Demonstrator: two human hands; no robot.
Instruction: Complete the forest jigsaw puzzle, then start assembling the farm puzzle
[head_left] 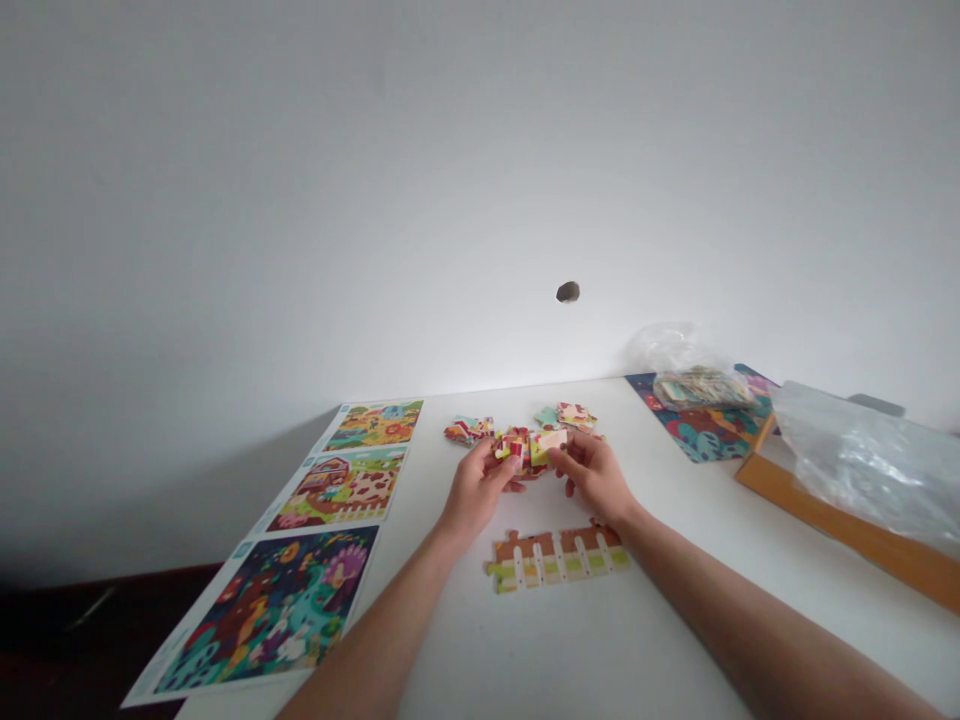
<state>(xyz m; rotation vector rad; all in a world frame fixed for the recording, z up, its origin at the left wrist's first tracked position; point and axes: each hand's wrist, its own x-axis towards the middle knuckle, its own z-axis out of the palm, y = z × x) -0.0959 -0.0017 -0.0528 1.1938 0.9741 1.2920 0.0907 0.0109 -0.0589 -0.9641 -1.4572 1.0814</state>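
Several jigsaw puzzle pieces are held up between my two hands above the white table (480, 640). My left hand (480, 485) is closed on red and yellow puzzle pieces (513, 444), its thumb on top. Pinched in my right hand (596, 475) is a pale and yellow-green puzzle piece (547, 445), close beside those in the left. Nearer to me lies a joined strip of puzzle (559, 560) with a white fence on brown and green. Loose puzzle pieces lie behind my hands, one group (469, 430) to the left and another (576, 415) to the right.
A picture sheet (337, 490) with three scenes lies along the left edge. At the back right, a clear bag of pieces (701, 388) rests on a dark picture (701, 440). Nearer right is an orange-edged box (840, 520) with a clear plastic bag (862, 470). The wall has a hole (568, 292).
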